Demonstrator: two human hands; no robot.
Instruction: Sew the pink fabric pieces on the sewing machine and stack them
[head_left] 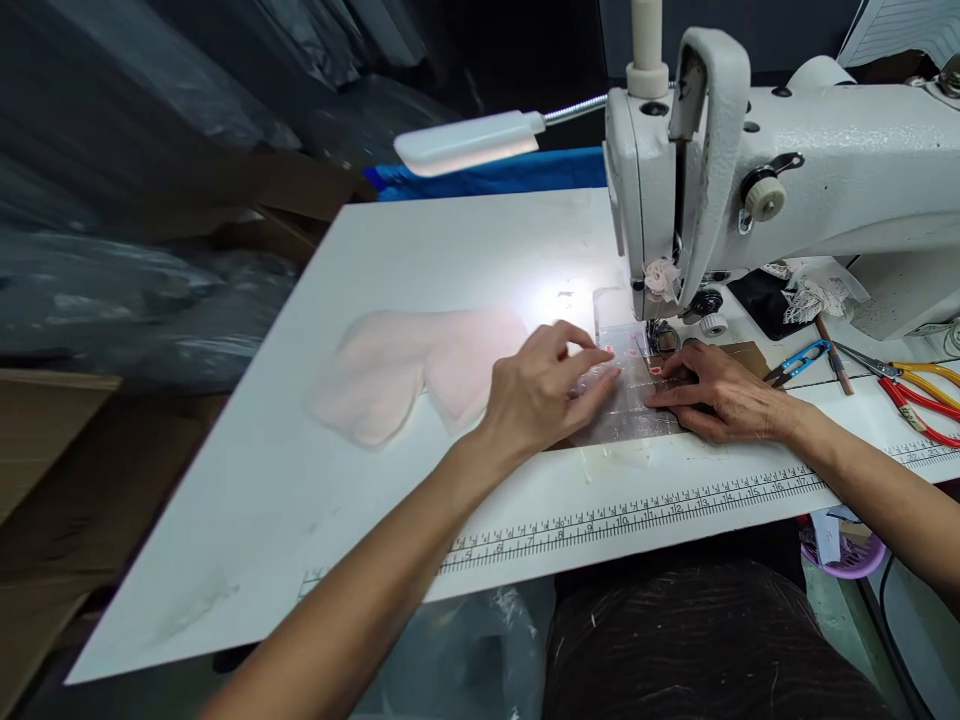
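Note:
A white sewing machine (720, 190) stands over the right half of the table. Beneath its presser foot (661, 338) lies the machine's bed, with a clear plastic sheet (626, 405) spread in front and to the left. Small red marks show on the sheet. My left hand (551, 385) rests at the sheet's left side, fingers bent and apart, fingertips touching it. My right hand (712, 392) lies at the sheet's right side, close to the presser foot, with its fingers stretched leftward and spread. Whether anything small lies under the right fingertips is hidden.
Pale pink fabric pieces (435, 370) lie left of my hands. Blue thread snips (799, 362), red-handled scissors (926, 410) and yellow-handled scissors (926, 372) are at right. A printed ruler (622, 522) follows the front edge. A lamp (469, 143) overhangs the table; a purple basket (847, 560) sits below.

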